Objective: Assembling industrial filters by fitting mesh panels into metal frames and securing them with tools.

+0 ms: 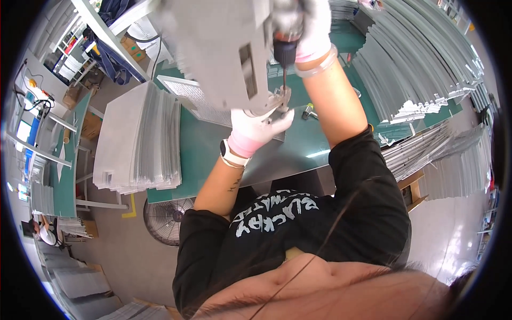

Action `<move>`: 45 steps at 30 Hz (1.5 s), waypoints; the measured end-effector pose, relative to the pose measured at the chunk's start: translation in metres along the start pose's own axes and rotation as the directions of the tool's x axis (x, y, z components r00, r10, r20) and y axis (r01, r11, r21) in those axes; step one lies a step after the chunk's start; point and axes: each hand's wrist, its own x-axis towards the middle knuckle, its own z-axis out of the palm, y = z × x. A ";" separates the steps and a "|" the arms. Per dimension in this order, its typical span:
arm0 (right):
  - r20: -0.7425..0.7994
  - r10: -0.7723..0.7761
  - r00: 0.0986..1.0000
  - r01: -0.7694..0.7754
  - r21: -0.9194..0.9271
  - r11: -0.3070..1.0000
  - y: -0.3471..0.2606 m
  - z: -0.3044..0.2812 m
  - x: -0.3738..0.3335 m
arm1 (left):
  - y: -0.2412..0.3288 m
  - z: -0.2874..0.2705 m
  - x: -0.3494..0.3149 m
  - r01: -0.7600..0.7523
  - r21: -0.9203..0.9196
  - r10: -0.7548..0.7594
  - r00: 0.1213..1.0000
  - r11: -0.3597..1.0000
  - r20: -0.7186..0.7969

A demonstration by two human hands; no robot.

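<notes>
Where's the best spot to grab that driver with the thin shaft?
Probably around the thick upper body of the driver, coming from the right, where the gloved right hand is: the thin shaft points down below, and the pale grey part crowds the left side.

Table point(201, 156): smooth, slightly glossy top. Panels point(133, 136), table's left end: matt, metal-looking. Gloves point(255, 128), above table: soft-looking matt cloth.

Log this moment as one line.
left hand: at grey part's lower end; right hand: holding screwdriver, bit toward left hand; panel stack: green table's left side
</notes>
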 end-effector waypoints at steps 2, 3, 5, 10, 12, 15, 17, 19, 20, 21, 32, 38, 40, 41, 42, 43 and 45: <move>-0.302 -0.158 0.940 0.167 0.005 0.986 -0.015 0.003 0.006 | 0.005 -0.015 -0.013 -0.004 0.073 -0.005 0.992 0.997 0.127; -0.218 -0.209 0.953 0.212 -0.011 0.977 -0.027 -0.007 0.004 | 0.010 -0.027 -0.018 -0.009 0.068 0.000 0.992 0.998 0.127; -0.227 -0.248 0.942 0.273 0.086 0.958 -0.027 0.015 0.012 | 0.016 -0.060 -0.040 -0.147 0.028 0.138 0.968 0.989 0.211; -0.412 -0.262 0.872 0.236 -0.115 0.965 -0.027 0.030 0.000 | 0.026 -0.110 -0.147 -0.112 -0.101 0.148 0.612 0.989 0.777; -0.367 -0.245 0.897 0.223 -0.102 0.970 -0.018 0.033 -0.001 | 0.026 -0.111 -0.222 -0.149 0.003 0.063 0.439 0.989 0.896; -0.393 -0.278 0.876 0.246 -0.131 0.960 -0.002 0.025 -0.006 | 0.021 -0.106 -0.266 -0.121 0.144 -0.110 0.250 0.982 0.962; 0.110 -0.282 0.953 0.262 0.171 0.950 -0.001 -0.005 -0.007 | 0.009 -0.107 -0.214 -0.184 0.039 0.083 0.612 0.982 0.786; -0.376 -0.216 0.901 0.210 -0.058 0.976 0.005 0.033 -0.021 | 0.005 -0.095 -0.167 -0.004 0.476 -0.307 0.758 0.880 0.575; -0.415 -0.241 0.877 0.213 -0.114 0.970 0.006 0.038 -0.022 | -0.006 -0.086 -0.146 0.058 0.560 -0.345 0.838 0.827 0.423; -0.452 -0.266 0.851 0.209 -0.172 0.963 0.008 0.040 -0.024 | -0.022 -0.078 -0.129 0.134 0.626 -0.365 0.895 0.768 0.257; -0.235 -0.305 0.923 0.296 -0.076 0.952 0.019 0.014 -0.025 | 0.034 -0.063 -0.091 0.272 0.229 -0.338 0.881 0.935 0.333; 0.247 -0.496 0.832 0.507 0.023 0.862 0.057 0.002 -0.013 | 0.055 -0.069 -0.111 0.173 0.253 -0.234 0.943 0.952 0.237; 0.056 -0.327 0.943 0.330 -0.058 0.942 0.059 0.014 -0.046 | 0.056 -0.070 -0.110 0.175 0.250 -0.227 0.953 0.952 0.199; -0.141 -0.148 0.979 0.133 -0.111 0.985 0.060 0.025 -0.060 | 0.056 -0.070 -0.110 0.164 0.246 -0.207 0.965 0.955 0.163; -0.387 -0.257 0.885 0.114 -0.355 0.928 0.070 0.041 -0.058 | 0.057 -0.069 -0.111 0.167 0.246 -0.211 0.963 0.955 0.165; -0.389 -0.252 0.886 0.110 -0.351 0.930 0.072 0.043 -0.059 | 0.058 -0.070 -0.114 0.182 0.250 -0.234 0.953 0.951 0.194; -0.348 -0.255 0.902 0.111 -0.383 0.917 0.076 0.043 -0.062 | 0.058 -0.070 -0.117 0.200 0.254 -0.258 0.940 0.946 0.222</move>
